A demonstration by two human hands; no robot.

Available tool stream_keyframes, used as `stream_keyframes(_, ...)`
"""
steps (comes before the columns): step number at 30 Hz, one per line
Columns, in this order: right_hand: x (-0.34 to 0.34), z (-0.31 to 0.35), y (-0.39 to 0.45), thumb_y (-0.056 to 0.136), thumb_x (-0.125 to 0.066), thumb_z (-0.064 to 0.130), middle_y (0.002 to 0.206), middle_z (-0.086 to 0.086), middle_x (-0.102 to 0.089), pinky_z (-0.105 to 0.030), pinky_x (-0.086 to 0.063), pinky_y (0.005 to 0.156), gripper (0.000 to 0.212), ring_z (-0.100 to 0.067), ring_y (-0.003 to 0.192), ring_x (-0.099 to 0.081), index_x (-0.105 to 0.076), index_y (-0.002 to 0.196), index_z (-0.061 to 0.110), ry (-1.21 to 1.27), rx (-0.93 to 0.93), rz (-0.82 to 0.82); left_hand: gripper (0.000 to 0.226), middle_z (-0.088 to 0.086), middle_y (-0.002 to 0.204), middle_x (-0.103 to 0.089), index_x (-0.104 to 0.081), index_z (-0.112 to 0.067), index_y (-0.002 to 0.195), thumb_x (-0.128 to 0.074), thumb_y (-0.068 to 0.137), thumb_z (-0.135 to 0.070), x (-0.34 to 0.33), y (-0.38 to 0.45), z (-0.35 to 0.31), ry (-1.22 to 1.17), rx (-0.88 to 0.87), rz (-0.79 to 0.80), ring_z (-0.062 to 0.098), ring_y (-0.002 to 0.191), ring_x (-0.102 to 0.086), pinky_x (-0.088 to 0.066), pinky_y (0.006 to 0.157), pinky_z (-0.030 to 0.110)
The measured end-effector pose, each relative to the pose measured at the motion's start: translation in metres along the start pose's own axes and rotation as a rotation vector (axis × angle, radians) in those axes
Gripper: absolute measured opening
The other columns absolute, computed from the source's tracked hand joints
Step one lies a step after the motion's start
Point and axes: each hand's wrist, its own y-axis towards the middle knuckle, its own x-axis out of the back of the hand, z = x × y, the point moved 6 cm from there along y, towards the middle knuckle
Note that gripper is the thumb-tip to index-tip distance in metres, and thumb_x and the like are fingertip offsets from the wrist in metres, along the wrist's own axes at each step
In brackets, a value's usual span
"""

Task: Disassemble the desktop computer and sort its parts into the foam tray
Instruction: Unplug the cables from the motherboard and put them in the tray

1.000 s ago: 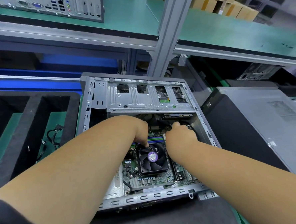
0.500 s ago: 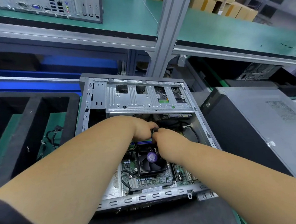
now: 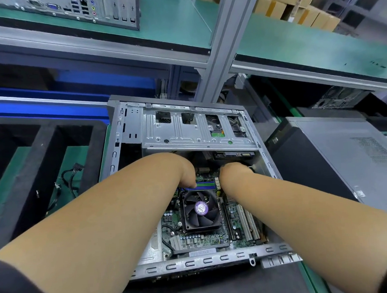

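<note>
Desktop computer case [image 3: 128, 127] lies open at the centre of the frame, its motherboard facing up. Far left sits the black foam tray [image 3: 40, 142], with loose cables [image 3: 71, 176] in one slot. The left hand [image 3: 185, 169] reaches in above the CPU fan [image 3: 201, 210], fingers curled down onto the blue and green memory slots [image 3: 204, 183]; what it grips cannot be told. The right hand [image 3: 232, 170] is curled beside it, its grasp hidden. A closed grey tower [image 3: 347, 159] lies at the right.
</note>
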Motion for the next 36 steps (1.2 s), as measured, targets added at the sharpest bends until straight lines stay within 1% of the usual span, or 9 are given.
stream_keyframes(3, -0.003, 0.003, 0.016, 0.092, -0.054, 0.006, 0.136, -0.009, -0.052, -0.041, -0.048, 0.091, 0.041, -0.031, 0.122, -0.051, -0.052, 0.133, 0.009, -0.142, 0.013, 0.080, 0.057, 0.012, 0.144, -0.045, -0.039, -0.004, 0.144, -0.041, 0.101, -0.042, -0.001, 0.000, 0.000, 0.006, -0.016, 0.018, 0.028, 0.129, -0.046, -0.037, 0.101, 0.036)
stream_keyframes(7, -0.006, 0.003, 0.025, 0.095, -0.049, 0.008, 0.135, -0.008, -0.054, -0.035, -0.046, 0.082, 0.036, -0.028, 0.119, -0.054, -0.055, 0.130, 0.009, -0.272, 0.012, -0.009, 0.056, 0.012, 0.143, -0.046, -0.040, -0.005, 0.143, -0.042, 0.101, -0.041, 0.000, 0.000, 0.000, -0.008, -0.032, 0.012, 0.028, 0.128, -0.047, -0.038, 0.099, 0.036)
stream_keyframes(11, -0.012, -0.008, 0.034, 0.095, -0.050, 0.010, 0.140, -0.013, -0.050, -0.039, -0.045, 0.096, 0.041, -0.030, 0.126, -0.049, -0.048, 0.136, 0.004, -0.302, -0.032, -0.051, 0.053, 0.011, 0.140, -0.049, -0.043, -0.005, 0.141, -0.043, 0.101, -0.040, 0.000, 0.001, -0.001, 0.013, -0.052, 0.011, 0.028, 0.125, -0.049, -0.038, 0.089, 0.033)
stream_keyframes(13, -0.013, -0.014, 0.038, 0.095, -0.051, 0.010, 0.142, -0.013, -0.049, -0.040, -0.045, 0.098, 0.042, -0.030, 0.127, -0.049, -0.049, 0.137, 0.006, -0.288, -0.054, -0.032, 0.052, 0.011, 0.139, -0.050, -0.045, -0.005, 0.139, -0.043, 0.101, -0.040, 0.000, 0.001, -0.001, 0.019, -0.059, 0.009, 0.028, 0.123, -0.050, -0.036, 0.083, 0.032)
stream_keyframes(15, -0.014, -0.016, 0.040, 0.094, -0.051, 0.009, 0.140, -0.012, -0.051, -0.041, -0.046, 0.096, 0.040, -0.030, 0.125, -0.051, -0.052, 0.134, 0.007, -0.271, -0.064, -0.005, 0.052, 0.011, 0.139, -0.050, -0.045, -0.006, 0.139, -0.043, 0.101, -0.041, 0.001, 0.001, -0.001, 0.016, -0.062, 0.006, 0.028, 0.124, -0.050, -0.037, 0.086, 0.033)
stream_keyframes(20, -0.017, -0.016, 0.043, 0.096, -0.049, 0.015, 0.141, -0.011, -0.049, -0.045, -0.039, 0.104, 0.039, -0.032, 0.129, -0.044, -0.053, 0.134, 0.010, -0.331, -0.067, 0.008, 0.054, 0.010, 0.141, -0.049, -0.044, -0.006, 0.141, -0.044, 0.100, -0.042, 0.001, 0.003, -0.002, 0.009, -0.068, 0.001, 0.028, 0.126, -0.048, -0.039, 0.095, 0.035)
stream_keyframes(25, -0.015, -0.019, 0.041, 0.095, -0.051, 0.008, 0.139, -0.013, -0.050, -0.043, -0.046, 0.097, 0.038, -0.033, 0.125, -0.048, -0.054, 0.132, 0.007, -0.266, -0.056, -0.011, 0.054, 0.011, 0.142, -0.048, -0.043, -0.006, 0.141, -0.044, 0.100, -0.042, 0.001, 0.002, -0.002, 0.013, -0.053, -0.008, 0.028, 0.126, -0.048, -0.039, 0.098, 0.036)
stream_keyframes(29, -0.013, -0.023, 0.038, 0.092, -0.054, 0.008, 0.140, -0.014, -0.049, -0.044, -0.048, 0.093, 0.041, -0.034, 0.126, -0.048, -0.053, 0.133, 0.007, -0.168, -0.103, -0.084, 0.054, 0.011, 0.142, -0.048, -0.042, -0.005, 0.142, -0.043, 0.101, -0.041, 0.000, 0.001, -0.001, -0.008, -0.051, 0.005, 0.028, 0.127, -0.048, -0.039, 0.097, 0.036)
stream_keyframes(36, -0.014, -0.021, 0.036, 0.093, -0.053, 0.007, 0.135, -0.013, -0.054, -0.041, -0.049, 0.091, 0.036, -0.032, 0.120, -0.053, -0.057, 0.129, 0.007, -0.209, -0.076, -0.075, 0.054, 0.012, 0.143, -0.047, -0.042, -0.005, 0.142, -0.042, 0.101, -0.040, 0.002, 0.001, -0.003, -0.003, -0.048, 0.011, 0.028, 0.128, -0.047, -0.038, 0.099, 0.036)
